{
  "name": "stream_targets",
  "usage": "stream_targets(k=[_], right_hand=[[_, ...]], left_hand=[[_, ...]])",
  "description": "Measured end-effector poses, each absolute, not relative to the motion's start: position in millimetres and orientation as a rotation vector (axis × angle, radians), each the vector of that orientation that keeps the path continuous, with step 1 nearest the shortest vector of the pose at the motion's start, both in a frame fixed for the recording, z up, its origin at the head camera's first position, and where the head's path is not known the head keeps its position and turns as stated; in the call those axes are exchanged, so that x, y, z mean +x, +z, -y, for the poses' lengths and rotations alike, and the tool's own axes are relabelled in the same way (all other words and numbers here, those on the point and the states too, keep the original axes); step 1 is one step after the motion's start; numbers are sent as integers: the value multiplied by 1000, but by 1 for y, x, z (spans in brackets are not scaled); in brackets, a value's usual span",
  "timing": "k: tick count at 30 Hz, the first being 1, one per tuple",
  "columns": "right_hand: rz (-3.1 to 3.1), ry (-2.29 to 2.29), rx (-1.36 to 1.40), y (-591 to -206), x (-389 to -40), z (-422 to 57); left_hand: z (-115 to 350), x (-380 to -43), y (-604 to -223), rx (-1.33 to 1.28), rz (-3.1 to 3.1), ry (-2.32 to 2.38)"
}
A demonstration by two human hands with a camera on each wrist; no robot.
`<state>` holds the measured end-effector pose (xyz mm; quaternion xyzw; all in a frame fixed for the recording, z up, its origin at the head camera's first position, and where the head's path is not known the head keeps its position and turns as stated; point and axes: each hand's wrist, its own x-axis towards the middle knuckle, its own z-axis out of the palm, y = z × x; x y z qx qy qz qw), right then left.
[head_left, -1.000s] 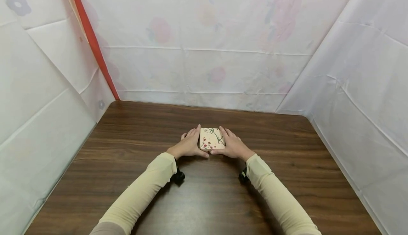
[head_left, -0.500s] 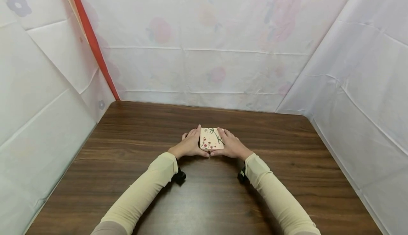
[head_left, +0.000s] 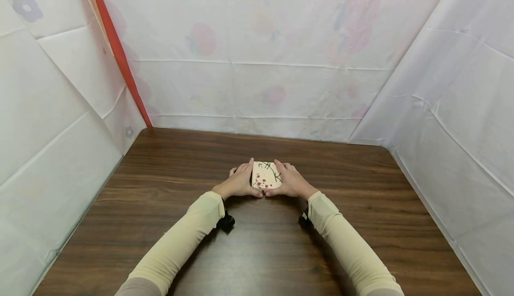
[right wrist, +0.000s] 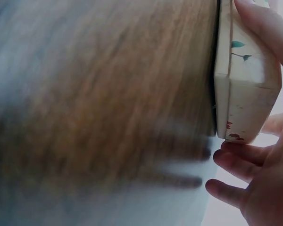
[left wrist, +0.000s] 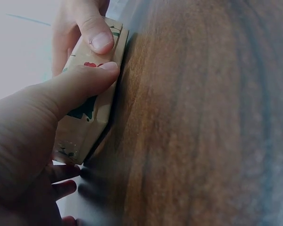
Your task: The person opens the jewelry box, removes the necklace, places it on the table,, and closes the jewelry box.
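A small cream box (head_left: 265, 176) with red blossoms and green stems on its lid lies on the brown table. My left hand (head_left: 239, 182) holds its left side, and my right hand (head_left: 294, 183) holds the right. Both thumbs meet at the near face, around a small dark spot. In the left wrist view, the left thumb (left wrist: 87, 84) presses the patterned front of the box (left wrist: 98, 110), close by the other hand's thumb (left wrist: 100, 40). From the right wrist, the box (right wrist: 250, 89) shows a seam near its base, with right-hand fingers (right wrist: 236, 165) around its far corner.
The wood-grain table (head_left: 257, 251) reaches back to a white printed curtain (head_left: 257, 86). More white sheets hang at the left (head_left: 52, 122) and right (head_left: 462, 122). A red strip (head_left: 120, 55) runs down the left back corner.
My right hand has shifted slightly left, its fingers further over the box's right side. The left hand and the box stay almost where they were.
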<state>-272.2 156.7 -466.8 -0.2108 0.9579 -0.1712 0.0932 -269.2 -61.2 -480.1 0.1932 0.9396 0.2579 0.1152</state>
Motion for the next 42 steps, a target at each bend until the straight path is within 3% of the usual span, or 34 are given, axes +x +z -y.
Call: stream_targets(k=[42], right_hand=[[-2920,-735,-616,-459,-264,-165]], left_hand=[[63,-266,-480,614,-2723,862]])
